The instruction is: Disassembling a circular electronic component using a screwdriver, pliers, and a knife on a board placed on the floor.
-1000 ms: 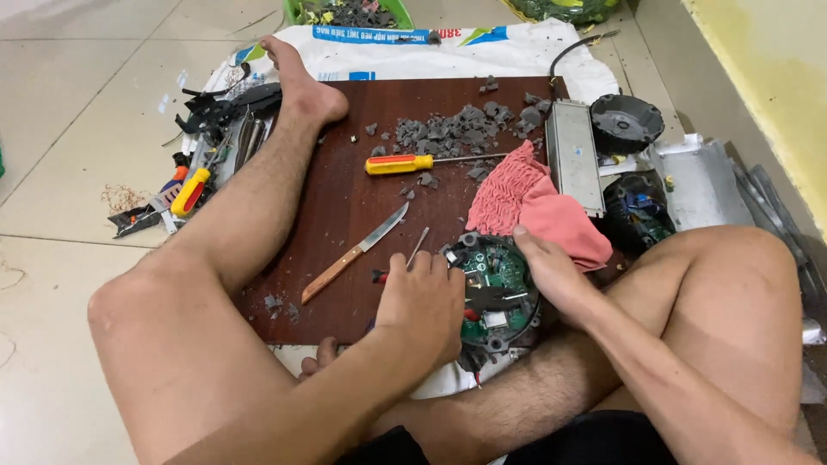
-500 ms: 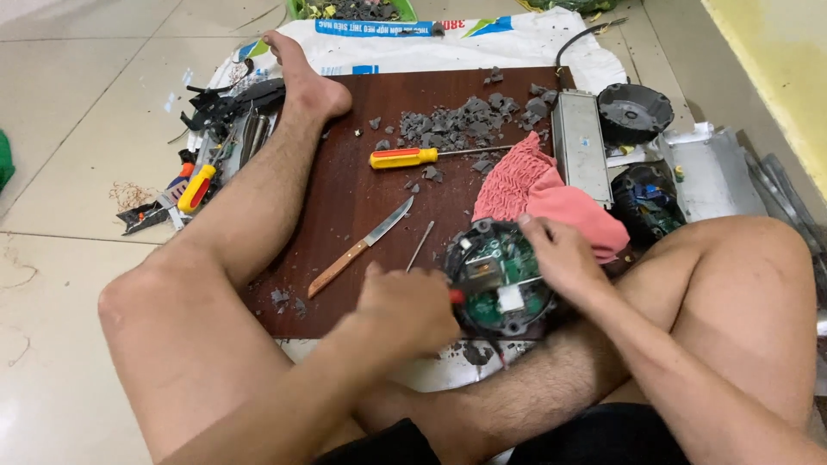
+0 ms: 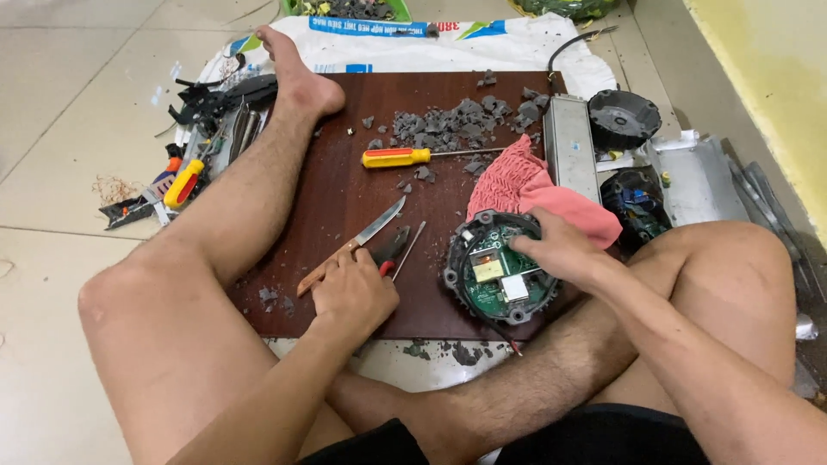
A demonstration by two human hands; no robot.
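Note:
My left hand [image 3: 353,291] is closed around small pliers with red and black handles [image 3: 392,250], on the brown wooden board [image 3: 345,185]. A knife with a wooden handle [image 3: 366,237] and a thin metal rod [image 3: 410,250] lie right beside the pliers. My right hand [image 3: 560,250] grips the rim of a round black device [image 3: 495,280]. The device lies flat, showing a green circuit board inside. My bare legs frame the board on both sides.
A yellow-handled screwdriver [image 3: 396,158], grey broken bits [image 3: 457,125] and a pink cloth [image 3: 525,185] lie on the board. A silver box [image 3: 570,146], a black round cover [image 3: 622,116] and metal parts sit to the right. Tools [image 3: 185,181] lie on the left floor.
My left hand has left the round device and moved left to the knife, with the pliers in it. The device now lies flat on the board under my right hand.

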